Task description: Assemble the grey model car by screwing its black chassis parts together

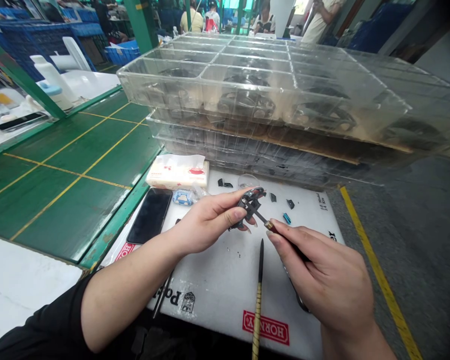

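My left hand (219,217) is closed on a small black plastic part (250,205), holding it above the white work surface. In my right hand (322,275) is a flat-bladed tool (262,218) with a brass-coloured collar; its handle is mostly hidden by my fingers. The tip of the blade meets the black part, but I cannot tell whether it is inside it or only against it. Under my hands lies a thin pointed tool (258,290) with a yellow wrapped handle. Beyond them are small dark pieces (273,197) and a blue piece (287,218).
Stacked clear compartment trays (165,92) with dark round parts stand behind the work surface. At left are a tissue pack (178,172), a phone (150,215), a small blue-and-white packet (182,197) and a metal rod (161,298). A green conveyor (60,165) runs alongside. People are in the background.
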`<action>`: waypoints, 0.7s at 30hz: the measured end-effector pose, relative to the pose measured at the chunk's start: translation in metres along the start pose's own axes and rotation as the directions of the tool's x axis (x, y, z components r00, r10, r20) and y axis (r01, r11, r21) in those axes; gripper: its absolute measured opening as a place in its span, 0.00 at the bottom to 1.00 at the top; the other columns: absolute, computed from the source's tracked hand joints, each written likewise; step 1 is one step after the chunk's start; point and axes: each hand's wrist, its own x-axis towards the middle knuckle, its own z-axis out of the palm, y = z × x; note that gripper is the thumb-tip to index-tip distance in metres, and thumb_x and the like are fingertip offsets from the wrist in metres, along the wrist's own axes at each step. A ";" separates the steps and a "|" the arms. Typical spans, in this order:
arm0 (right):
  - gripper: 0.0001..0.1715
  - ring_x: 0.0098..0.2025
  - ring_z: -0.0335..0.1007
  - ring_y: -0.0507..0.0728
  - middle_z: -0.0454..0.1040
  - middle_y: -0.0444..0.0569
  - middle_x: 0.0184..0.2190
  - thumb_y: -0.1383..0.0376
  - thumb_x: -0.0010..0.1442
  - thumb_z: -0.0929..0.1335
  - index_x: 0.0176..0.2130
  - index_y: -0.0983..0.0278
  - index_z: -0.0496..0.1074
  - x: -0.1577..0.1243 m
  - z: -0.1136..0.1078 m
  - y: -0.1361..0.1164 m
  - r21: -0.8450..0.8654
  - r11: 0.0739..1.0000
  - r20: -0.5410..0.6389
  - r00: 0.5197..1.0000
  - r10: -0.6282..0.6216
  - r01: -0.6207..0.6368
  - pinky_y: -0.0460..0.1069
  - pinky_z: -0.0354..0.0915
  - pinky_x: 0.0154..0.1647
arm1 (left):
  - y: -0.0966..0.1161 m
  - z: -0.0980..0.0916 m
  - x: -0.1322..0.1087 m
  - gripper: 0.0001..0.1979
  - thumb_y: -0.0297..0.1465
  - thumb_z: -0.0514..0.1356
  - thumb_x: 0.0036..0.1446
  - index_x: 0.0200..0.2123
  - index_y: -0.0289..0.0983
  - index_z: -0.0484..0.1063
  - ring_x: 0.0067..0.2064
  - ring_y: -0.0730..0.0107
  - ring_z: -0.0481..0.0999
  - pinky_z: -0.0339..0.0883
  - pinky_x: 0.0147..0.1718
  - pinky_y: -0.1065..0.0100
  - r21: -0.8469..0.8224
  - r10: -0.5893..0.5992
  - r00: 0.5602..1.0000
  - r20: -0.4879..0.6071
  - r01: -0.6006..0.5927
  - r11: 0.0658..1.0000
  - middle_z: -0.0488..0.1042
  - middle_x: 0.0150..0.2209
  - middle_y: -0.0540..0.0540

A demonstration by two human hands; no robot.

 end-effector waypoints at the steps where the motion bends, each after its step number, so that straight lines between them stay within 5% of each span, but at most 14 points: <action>1: 0.11 0.43 0.96 0.59 0.95 0.55 0.45 0.68 0.83 0.74 0.56 0.69 0.91 0.000 0.000 0.000 -0.001 1.000 -0.001 1.000 0.001 -0.001 0.46 0.88 0.50 | 0.000 0.000 0.000 0.28 0.45 0.71 0.81 0.78 0.46 0.82 0.53 0.57 0.92 0.90 0.53 0.60 0.005 0.002 1.000 -0.002 -0.002 1.000 0.89 0.60 0.36; 21: 0.10 0.45 0.97 0.60 0.96 0.52 0.48 0.68 0.81 0.76 0.55 0.65 0.91 -0.004 0.007 -0.005 0.000 0.999 -0.028 0.998 0.049 -0.049 0.47 0.89 0.50 | 0.001 0.005 0.000 0.32 0.48 0.71 0.80 0.78 0.42 0.81 0.51 0.56 0.90 0.88 0.52 0.58 0.010 -0.010 0.999 -0.051 0.010 1.000 0.90 0.54 0.36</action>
